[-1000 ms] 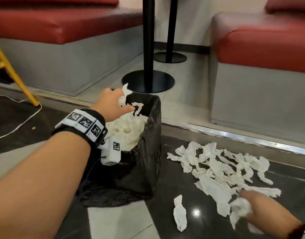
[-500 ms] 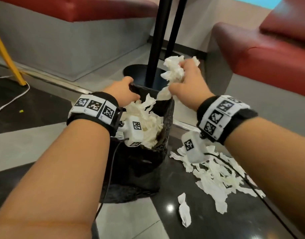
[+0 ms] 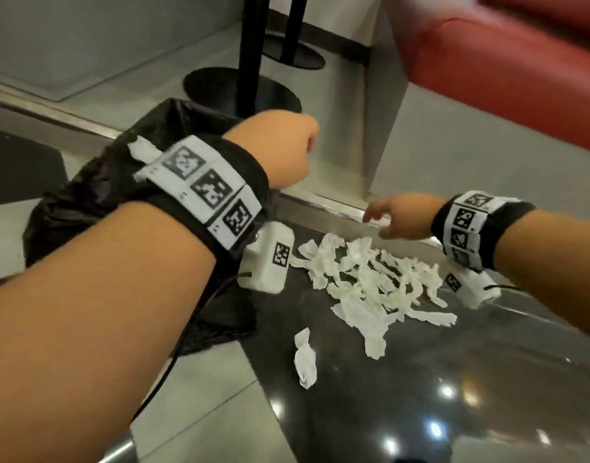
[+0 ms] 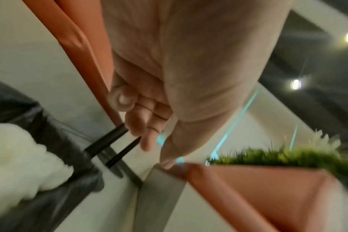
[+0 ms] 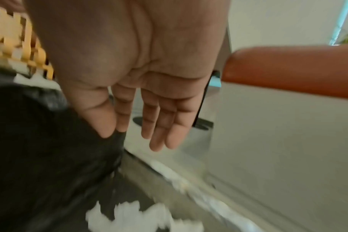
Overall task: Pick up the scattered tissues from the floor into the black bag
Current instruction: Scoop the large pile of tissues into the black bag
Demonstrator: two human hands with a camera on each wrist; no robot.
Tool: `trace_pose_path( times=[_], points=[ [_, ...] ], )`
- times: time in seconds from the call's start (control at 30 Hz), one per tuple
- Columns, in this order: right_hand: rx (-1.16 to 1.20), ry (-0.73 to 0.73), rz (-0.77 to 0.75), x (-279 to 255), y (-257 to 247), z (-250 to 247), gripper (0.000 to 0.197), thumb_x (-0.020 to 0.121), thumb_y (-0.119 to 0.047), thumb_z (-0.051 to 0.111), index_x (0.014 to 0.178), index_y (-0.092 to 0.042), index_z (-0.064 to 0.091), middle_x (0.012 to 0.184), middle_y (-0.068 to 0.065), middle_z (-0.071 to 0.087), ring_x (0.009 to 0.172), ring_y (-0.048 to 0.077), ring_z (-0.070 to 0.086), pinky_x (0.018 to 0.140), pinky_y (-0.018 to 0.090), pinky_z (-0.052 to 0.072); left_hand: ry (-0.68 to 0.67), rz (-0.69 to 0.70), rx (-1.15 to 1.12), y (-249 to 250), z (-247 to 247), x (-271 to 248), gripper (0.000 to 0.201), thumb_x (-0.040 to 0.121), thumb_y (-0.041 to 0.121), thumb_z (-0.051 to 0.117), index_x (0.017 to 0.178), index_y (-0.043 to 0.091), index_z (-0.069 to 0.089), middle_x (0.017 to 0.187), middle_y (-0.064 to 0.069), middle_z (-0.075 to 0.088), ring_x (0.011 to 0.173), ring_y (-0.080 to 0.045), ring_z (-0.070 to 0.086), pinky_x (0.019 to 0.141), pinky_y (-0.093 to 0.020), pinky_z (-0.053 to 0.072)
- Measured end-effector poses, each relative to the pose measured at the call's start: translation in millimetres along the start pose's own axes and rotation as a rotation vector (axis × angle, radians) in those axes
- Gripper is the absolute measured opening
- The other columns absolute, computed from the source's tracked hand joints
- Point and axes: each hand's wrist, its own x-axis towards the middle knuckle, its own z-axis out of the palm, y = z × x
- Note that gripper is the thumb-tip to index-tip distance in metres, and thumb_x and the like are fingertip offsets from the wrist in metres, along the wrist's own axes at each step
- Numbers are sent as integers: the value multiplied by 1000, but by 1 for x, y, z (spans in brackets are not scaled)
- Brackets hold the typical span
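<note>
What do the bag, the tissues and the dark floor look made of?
Bag: thin black plastic film, by its crinkles and soft sheen. Tissues: soft white paper, torn and crumpled, matte. Dark floor: probably polished stone or tile; it mirrors the lights.

place: eatery | red booth seats [image 3: 507, 78] | pedestal table bases [image 3: 213, 90]

One black bag [image 3: 96, 195]; one tissue heap [image 3: 363, 285]; one stray tissue [image 3: 305, 359]; two black poles [image 3: 250, 51]; one left hand [image 3: 276, 148]; one right hand [image 3: 403, 215]

white tissues [image 3: 370, 285], a black bag [image 3: 96, 195], a red seat [image 3: 504, 75], a dark glossy floor [image 3: 420, 396], black wristbands [image 3: 203, 185] with black-and-white square codes.
</note>
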Motion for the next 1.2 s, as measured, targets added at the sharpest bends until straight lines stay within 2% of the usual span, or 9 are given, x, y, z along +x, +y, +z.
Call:
trace_pose_path(
  times=[0.2, 0.33, 0.47, 0.57, 0.7, 0.83, 0.97, 1.1, 1.2],
  points=[
    [-183, -245, -205, 15, 67, 139, 63, 85, -3, 52, 138, -33, 35, 140, 1, 43, 121, 23, 49, 97, 36, 46, -691, -31, 146, 71, 192, -36, 29, 87, 11, 52, 116, 11, 56, 120, -12, 54, 106, -33, 58, 79, -39, 50],
    [-79, -278, -307, 51, 83, 201, 79, 80, -11, 67, 143, -35, 26, 152, 5, 24, 128, 29, 44, 102, 40, 43, -967, -242, 152, 69, 288, -81, 68, 75, 17, 73, 132, 29, 38, 138, -10, 26, 124, -39, 38, 99, -48, 44],
    [-31, -319, -437, 69, 88, 238, 95, 75, -19, 75, 144, -43, 14, 159, 2, -3, 136, 33, 32, 107, 44, 39, -894, -429, 32, 70, 322, -97, 46, 87, 14, 52, 131, 25, 45, 141, -12, 36, 123, -32, 45, 100, -37, 42],
    [-16, -323, -509, 76, 92, 260, 90, 77, -22, 73, 144, -42, 16, 159, 4, -6, 138, 34, 26, 111, 45, 33, -842, -474, 1, 75, 322, -86, 30, 87, 15, 52, 117, 15, 56, 130, -11, 48, 117, -27, 52, 96, -27, 41],
    [119, -182, -557, 83, 95, 260, 32, 90, -17, 50, 123, -14, 51, 136, 12, 43, 118, 30, 50, 98, 36, 41, -775, -462, 54, 82, 313, -50, 21, 86, 18, 52, 105, 13, 60, 116, -9, 57, 109, -27, 56, 92, -32, 45],
    [453, 6, -410, 97, 95, 243, 25, 91, -16, 46, 116, -14, 51, 114, 9, 59, 105, 25, 56, 88, 29, 41, -633, -412, 142, 77, 303, -5, 17, 87, 14, 48, 101, 9, 55, 109, -13, 61, 105, -32, 57, 86, -38, 48],
    [593, 60, -338, 91, 103, 224, 34, 94, -33, 48, 125, -17, 49, 110, 4, 58, 107, 22, 57, 86, 26, 39, -429, -448, 8, 63, 311, 27, 41, 82, 10, 47, 122, 16, 40, 108, -12, 63, 104, -33, 56, 84, -40, 49],
    [505, 97, -292, 64, 126, 210, 42, 83, -56, 56, 100, -18, 58, 86, -9, 46, 82, 10, 47, 71, 22, 34, -563, -470, -11, 54, 331, 62, 85, 76, 52, 61, 146, 33, 16, 128, -11, 56, 119, -34, 51, 98, -42, 45],
    [639, 130, -191, 53, 142, 216, 37, 70, -53, 72, 81, -22, 54, 81, -11, 44, 78, 8, 46, 68, 18, 35, -646, -501, 120, 48, 353, 60, 62, 81, 58, 55, 132, 26, 41, 130, -10, 53, 120, -34, 47, 97, -44, 42]
  ],
)
